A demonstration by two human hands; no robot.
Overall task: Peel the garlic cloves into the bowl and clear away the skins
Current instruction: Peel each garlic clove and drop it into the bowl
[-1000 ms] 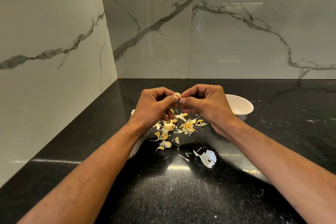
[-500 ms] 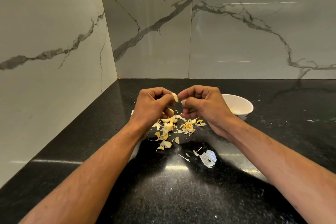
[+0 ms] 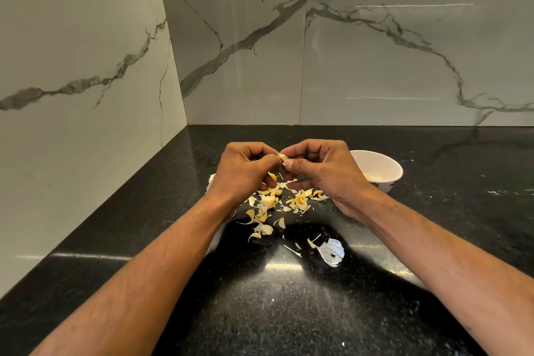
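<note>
Garlic clove (image 3: 283,157) sits pinched between both sets of fingertips, held up off the counter (image 3: 289,312), directly above the skins (image 3: 274,202). Left hand (image 3: 245,170): fingers curled, thumb and forefinger clamped on the clove's left end, probably as the anchor. Right hand (image 3: 320,170): fingers curled too, thumb tip and forefinger nipping the clove's right end, likely the side doing the stripping. How much skin is left on the clove is too small to tell.

Holding it over the pile makes sense: whatever flakes off drops straight below the fingers onto the existing litter instead of spreading. A few thin white scraps (image 3: 331,251) lie nearer the body, apart from the main heap.

Bowl (image 3: 378,170) stands just past the right hand's knuckles, partly hidden by it, with something pale yellow inside, likely peeled cloves. Short reach for the right hand to drop this one in.

Something pale (image 3: 212,180) peeks out behind the left wrist; can't identify it.

Skins not cleared yet.
</note>
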